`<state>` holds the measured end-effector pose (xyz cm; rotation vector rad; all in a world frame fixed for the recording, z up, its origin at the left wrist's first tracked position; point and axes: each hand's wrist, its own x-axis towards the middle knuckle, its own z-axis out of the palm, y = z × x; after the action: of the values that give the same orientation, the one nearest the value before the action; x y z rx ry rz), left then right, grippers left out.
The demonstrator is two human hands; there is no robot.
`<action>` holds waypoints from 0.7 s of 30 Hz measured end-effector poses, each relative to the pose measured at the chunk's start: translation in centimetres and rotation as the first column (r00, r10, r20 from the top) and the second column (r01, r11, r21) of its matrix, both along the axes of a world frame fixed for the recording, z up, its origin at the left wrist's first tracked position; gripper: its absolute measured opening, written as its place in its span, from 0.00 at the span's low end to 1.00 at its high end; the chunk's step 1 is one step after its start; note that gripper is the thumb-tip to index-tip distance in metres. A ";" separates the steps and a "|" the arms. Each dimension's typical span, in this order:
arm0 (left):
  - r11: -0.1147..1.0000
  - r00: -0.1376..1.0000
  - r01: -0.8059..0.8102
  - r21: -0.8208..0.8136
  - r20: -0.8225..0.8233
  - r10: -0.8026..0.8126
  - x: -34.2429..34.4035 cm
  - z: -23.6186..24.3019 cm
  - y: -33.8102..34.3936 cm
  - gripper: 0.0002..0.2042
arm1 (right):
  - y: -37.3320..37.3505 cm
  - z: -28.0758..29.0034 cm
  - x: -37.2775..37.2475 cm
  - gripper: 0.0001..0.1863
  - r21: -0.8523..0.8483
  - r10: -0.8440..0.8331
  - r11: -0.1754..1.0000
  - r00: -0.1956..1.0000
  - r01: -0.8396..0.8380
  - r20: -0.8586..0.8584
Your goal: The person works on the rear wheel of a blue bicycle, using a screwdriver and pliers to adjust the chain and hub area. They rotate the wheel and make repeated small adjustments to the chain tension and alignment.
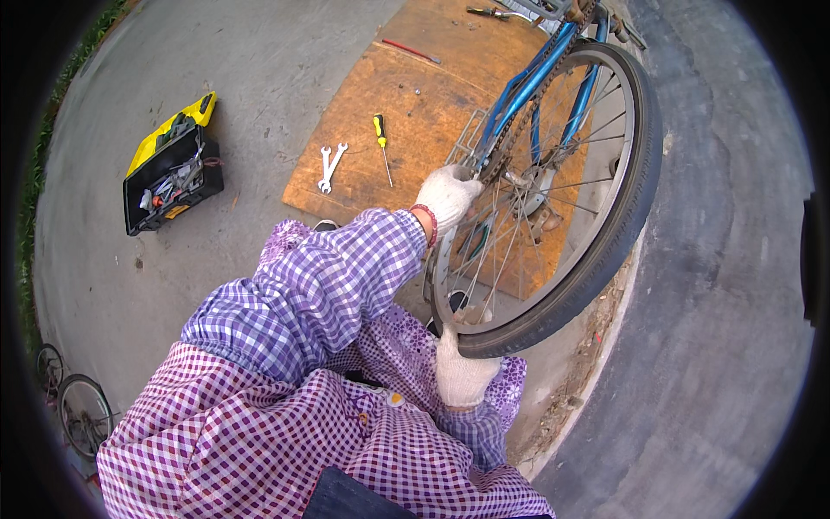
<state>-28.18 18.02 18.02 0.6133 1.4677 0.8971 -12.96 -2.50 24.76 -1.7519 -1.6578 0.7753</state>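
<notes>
A blue bicycle [529, 80] lies to the right of centre, its spoked wheel [635, 208] and black tyre turned toward me. Both of my hands wear whitish knit gloves. My left hand [448, 199] is closed at the wheel's left edge, close to the blue frame tubes and chain; its fingertips are partly hidden. Lower down, my right hand [465, 370] grips the near edge of the tyre, thumb up against the rim. Left of the wheel, a yellow-and-black screwdriver [380, 131] and two open-end wrenches [330, 168] rest on a wooden board [346, 112].
An open black toolbox [216, 177] with a yellow lid and assorted tools stands on the concrete at left. A red rod-like tool [410, 51] lies farther up the board. Another bicycle wheel [84, 415] shows at the lower left. A low kerb edge [596, 389] runs along the right.
</notes>
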 end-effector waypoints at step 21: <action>0.999 0.994 -0.045 0.003 -0.097 0.045 -1.3 0.5 0.3 0.21 | 0.3 -0.7 -1.6 0.20 -0.024 -0.004 1.000 0.999 0.004 0.032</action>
<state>-29.49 18.34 18.50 0.6338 1.5734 0.9131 -14.56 -2.18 24.07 -1.7921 -1.6718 0.7718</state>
